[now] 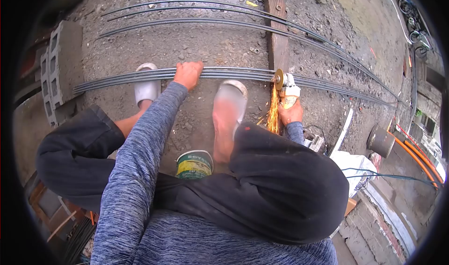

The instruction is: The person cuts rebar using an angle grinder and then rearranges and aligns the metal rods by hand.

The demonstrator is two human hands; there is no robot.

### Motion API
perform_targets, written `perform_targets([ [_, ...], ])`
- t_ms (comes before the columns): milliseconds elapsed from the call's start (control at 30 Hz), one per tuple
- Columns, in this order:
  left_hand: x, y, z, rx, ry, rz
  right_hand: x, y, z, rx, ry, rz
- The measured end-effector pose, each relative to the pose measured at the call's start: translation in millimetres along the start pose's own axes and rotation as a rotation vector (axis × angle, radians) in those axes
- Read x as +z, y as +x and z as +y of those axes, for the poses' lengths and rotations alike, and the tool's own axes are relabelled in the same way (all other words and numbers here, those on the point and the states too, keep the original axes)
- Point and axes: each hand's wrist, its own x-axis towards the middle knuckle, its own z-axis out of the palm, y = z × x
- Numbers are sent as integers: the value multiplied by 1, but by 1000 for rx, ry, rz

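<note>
My left hand (188, 75) is closed around a bundle of several steel rebars (234, 73) that runs left to right in front of me. In my right hand (292, 111) is an angle grinder (290, 91), held by its body. Its round disc (279, 79) touches the rebars close to a wooden plank (278, 49). Orange sparks (273, 113) stream from the disc toward me, beside my right foot. The fingers of my right hand are partly hidden by the grinder.
More long rebars (196, 22) lie farther out across the plank. Hollow concrete blocks (55, 73) stand at the left. A green and yellow bucket (194, 164) sits between my legs. Orange pipes (418, 159) and a white sack (351, 166) are at the right.
</note>
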Motion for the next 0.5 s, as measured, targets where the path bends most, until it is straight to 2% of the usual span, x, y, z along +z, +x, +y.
perform_targets([
  [500, -9, 4, 3, -19, 6, -83, -5, -20, -3, 29, -19, -7],
])
